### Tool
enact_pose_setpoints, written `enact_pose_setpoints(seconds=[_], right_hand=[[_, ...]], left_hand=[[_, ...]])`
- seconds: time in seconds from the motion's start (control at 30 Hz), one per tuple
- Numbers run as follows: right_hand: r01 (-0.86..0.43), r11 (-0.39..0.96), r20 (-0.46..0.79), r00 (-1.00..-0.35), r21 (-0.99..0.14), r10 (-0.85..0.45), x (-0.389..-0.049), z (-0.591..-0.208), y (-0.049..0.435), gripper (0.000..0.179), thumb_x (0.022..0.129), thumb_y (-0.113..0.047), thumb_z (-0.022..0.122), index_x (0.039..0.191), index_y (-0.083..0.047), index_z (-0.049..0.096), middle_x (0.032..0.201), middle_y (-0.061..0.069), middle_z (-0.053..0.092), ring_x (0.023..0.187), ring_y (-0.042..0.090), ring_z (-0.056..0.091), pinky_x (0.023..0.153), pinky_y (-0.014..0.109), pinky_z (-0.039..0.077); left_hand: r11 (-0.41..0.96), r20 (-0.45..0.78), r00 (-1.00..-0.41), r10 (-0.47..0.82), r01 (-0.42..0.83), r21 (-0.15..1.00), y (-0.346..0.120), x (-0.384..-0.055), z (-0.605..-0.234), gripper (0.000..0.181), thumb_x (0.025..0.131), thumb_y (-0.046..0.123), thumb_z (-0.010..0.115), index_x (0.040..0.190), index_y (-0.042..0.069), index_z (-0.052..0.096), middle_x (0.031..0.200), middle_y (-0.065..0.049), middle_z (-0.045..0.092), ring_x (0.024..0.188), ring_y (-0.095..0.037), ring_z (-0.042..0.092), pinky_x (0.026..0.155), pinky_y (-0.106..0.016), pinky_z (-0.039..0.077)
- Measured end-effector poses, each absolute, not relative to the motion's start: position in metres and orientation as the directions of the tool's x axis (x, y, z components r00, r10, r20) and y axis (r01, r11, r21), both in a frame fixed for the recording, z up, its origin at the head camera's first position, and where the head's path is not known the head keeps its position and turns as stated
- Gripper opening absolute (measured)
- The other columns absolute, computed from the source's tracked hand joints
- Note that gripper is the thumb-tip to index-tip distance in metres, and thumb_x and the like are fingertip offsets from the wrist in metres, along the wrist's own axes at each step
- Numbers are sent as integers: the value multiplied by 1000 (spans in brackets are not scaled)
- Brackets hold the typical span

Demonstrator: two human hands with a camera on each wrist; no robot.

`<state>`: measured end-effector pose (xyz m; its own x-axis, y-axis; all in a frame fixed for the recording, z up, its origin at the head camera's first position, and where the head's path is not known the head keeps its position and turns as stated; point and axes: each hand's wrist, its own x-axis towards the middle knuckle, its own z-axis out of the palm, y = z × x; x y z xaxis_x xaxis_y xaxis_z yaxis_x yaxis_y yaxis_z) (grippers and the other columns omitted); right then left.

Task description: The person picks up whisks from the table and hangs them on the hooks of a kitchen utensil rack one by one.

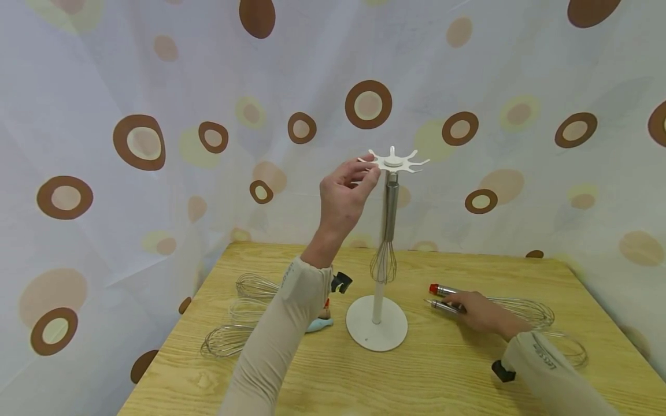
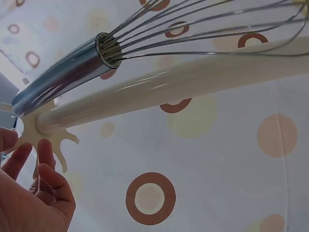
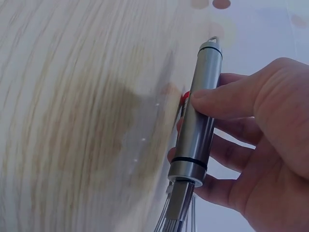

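A white stand [image 1: 377, 338] with a round base, a post and a star-shaped hook top [image 1: 393, 162] stands on the table. My left hand [image 1: 346, 193] pinches one side of that hook top; the left wrist view shows the fingers around its prongs. From the top hangs a metal whisk [image 1: 390, 211], handle up and wires down, beside the post [image 2: 145, 94]. Low at the right, my right hand [image 1: 481, 314] grips the steel handle [image 3: 198, 121] of another whisk. The thumb lies along one side and the fingers curl behind. That whisk's wires are partly cut off in the right wrist view.
A whisk with a red-tipped handle [image 1: 447, 290] lies just behind my right hand. Several whisks [image 1: 229, 340] lie at the left, partly behind my left sleeve, with a light-blue handle [image 1: 319, 325] showing. A spotted curtain [image 1: 312, 69] hangs behind the wooden table [image 1: 416, 381].
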<state>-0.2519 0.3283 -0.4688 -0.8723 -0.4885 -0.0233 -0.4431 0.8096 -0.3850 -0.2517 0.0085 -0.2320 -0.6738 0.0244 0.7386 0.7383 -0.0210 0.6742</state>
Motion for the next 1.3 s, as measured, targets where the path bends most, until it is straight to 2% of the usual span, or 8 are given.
enact_pose_setpoints(seconds=[0.1, 0.3, 0.47, 0.6, 0.87, 1.1, 1.3], right_hand=[[-468, 797, 24, -867, -382, -497, -252, -465, 324, 31, 87, 2, 62, 118, -3, 61, 100, 10, 64, 88, 25, 61, 69, 39, 50], [-523, 761, 121, -845, -382, -520, -250, -452, 312, 33, 87, 3, 62, 120, -3, 59, 101, 6, 63, 82, 17, 61, 65, 34, 49], [-508, 756, 132, -855, -412, -502, -245, -438, 300, 39, 88, 3, 62, 126, -1, 55, 106, 10, 62, 87, 22, 63, 68, 34, 51], [-512, 762, 168, -856, -396, -488, -243, -430, 293, 41, 87, 2, 64, 126, 0, 53, 104, 9, 60, 88, 23, 62, 67, 34, 51], [-498, 772, 299, -864, -394, -404, -238, -420, 279, 46, 86, -1, 67, 129, -4, 52, 102, 7, 56, 87, 21, 61, 61, 29, 49], [-569, 721, 491, -794, -396, -357, -234, -405, 266, 52, 82, 4, 70, 130, -2, 51, 106, 12, 55, 87, 24, 61, 64, 31, 53], [-617, 692, 636, -714, -374, -293, -230, -391, 256, 58, 78, 6, 73, 131, -3, 50, 105, 10, 55, 90, 22, 58, 65, 35, 54]], left_hand=[[-31, 742, -670, 26, 741, 671, 9, -265, -240, 18, 90, 3, 62, 103, -8, 67, 119, -18, 62, 88, -29, 64, 74, -25, 51], [-46, 755, -656, 26, 753, 656, 8, -270, -243, 17, 90, 6, 64, 102, -4, 69, 118, -12, 64, 86, -21, 65, 74, -25, 51], [-64, 757, -653, 19, 755, 653, 6, -271, -244, 17, 90, 6, 63, 102, -5, 68, 117, -12, 64, 83, -16, 65, 71, -23, 51], [-71, 754, -657, 20, 751, 656, 5, -271, -243, 16, 91, 5, 62, 102, -5, 68, 117, -12, 64, 83, -14, 65, 71, -22, 50], [-73, 732, -681, 29, 729, 681, 3, -246, -225, 15, 90, -3, 58, 98, -14, 64, 118, -25, 60, 90, -28, 65, 72, -19, 49], [-91, 718, -695, 32, 714, 694, 2, -264, -236, 14, 91, -3, 58, 98, -13, 64, 121, -24, 59, 84, -19, 66, 76, -24, 50], [-118, 728, -685, 41, 720, 684, 2, -277, -243, 15, 92, 2, 60, 98, -10, 65, 121, -19, 61, 89, -30, 65, 79, -28, 51]])
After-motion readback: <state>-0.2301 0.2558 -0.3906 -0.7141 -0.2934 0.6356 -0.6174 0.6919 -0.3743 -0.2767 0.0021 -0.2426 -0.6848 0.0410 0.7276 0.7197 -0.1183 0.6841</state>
